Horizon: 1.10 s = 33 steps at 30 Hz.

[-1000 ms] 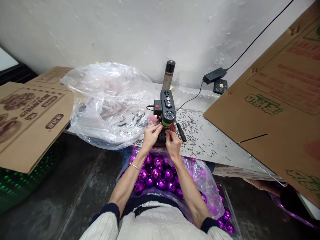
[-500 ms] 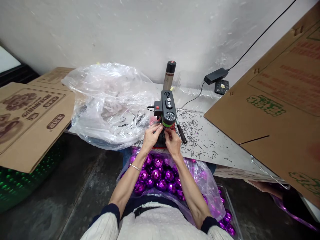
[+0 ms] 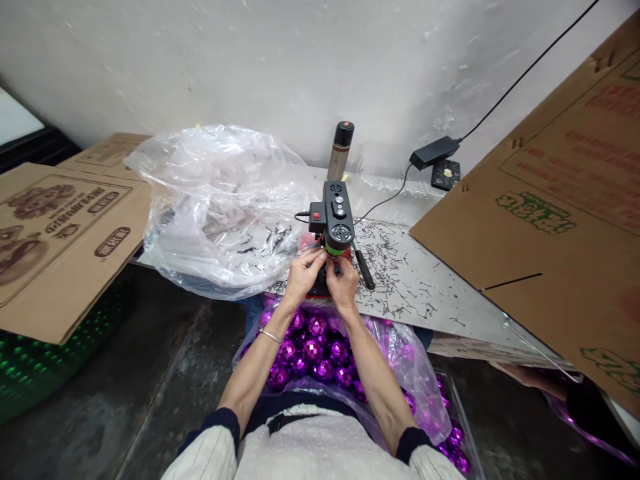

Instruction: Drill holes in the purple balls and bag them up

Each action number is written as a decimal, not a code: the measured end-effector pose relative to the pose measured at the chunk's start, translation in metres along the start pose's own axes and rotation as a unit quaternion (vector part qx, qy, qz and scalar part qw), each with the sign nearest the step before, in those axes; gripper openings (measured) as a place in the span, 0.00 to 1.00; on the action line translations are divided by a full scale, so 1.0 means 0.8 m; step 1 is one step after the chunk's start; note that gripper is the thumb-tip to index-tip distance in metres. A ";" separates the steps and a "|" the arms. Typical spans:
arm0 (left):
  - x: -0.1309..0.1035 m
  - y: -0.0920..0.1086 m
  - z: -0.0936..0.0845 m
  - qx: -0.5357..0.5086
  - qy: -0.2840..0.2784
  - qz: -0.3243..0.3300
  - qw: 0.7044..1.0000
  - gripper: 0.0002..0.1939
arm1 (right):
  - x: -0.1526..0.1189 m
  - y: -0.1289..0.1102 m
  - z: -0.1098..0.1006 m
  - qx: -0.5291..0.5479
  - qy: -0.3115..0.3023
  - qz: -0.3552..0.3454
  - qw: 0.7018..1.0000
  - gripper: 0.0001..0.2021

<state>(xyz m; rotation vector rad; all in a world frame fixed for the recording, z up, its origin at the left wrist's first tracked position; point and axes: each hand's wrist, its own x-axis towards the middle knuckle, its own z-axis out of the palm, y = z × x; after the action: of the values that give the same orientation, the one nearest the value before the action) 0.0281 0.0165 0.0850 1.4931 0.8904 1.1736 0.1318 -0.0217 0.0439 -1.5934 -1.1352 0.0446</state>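
At left in the frame, a printed cardboard box (image 3: 75, 240) sits beside a crumpled clear bag (image 3: 215, 200). At center, a worker's left hand (image 3: 303, 275) has thumb and forefinger drawn together just below the head of a small black machine (image 3: 339, 210) on the bench (image 3: 450, 293); whether it pinches anything cannot be told. Shiny purple balls (image 3: 313, 350) fill the lower center. The right hand (image 3: 343, 283) curls close beside the left, fingers bent inward, any hold hidden. Good handling here likely calls for steady wrists, light fingertips kept clear of moving parts, and small, square-on adjustments. Right of center, a black lever (image 3: 364, 268) slants near scattered dark pins (image 3: 395, 267), best kept out from under the work.
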 end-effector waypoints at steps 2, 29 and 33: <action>0.000 -0.001 0.000 -0.005 -0.002 -0.003 1.000 0.16 | -0.001 0.000 0.001 -0.052 0.016 -0.015 0.998 0.18; 0.014 -0.032 -0.228 0.273 0.148 0.005 0.951 0.09 | -0.037 0.006 -0.075 -0.145 -0.117 -0.204 0.961 0.12; 0.029 -0.034 -0.274 0.383 0.181 -0.028 0.905 0.22 | -0.047 -0.055 -0.049 -0.046 -0.206 -0.248 0.945 0.14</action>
<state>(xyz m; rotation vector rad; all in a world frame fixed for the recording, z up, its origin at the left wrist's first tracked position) -0.1770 0.1011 0.0706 1.8599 1.7886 1.1301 0.1058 -0.0792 0.0735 -1.3659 -1.8664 -0.0092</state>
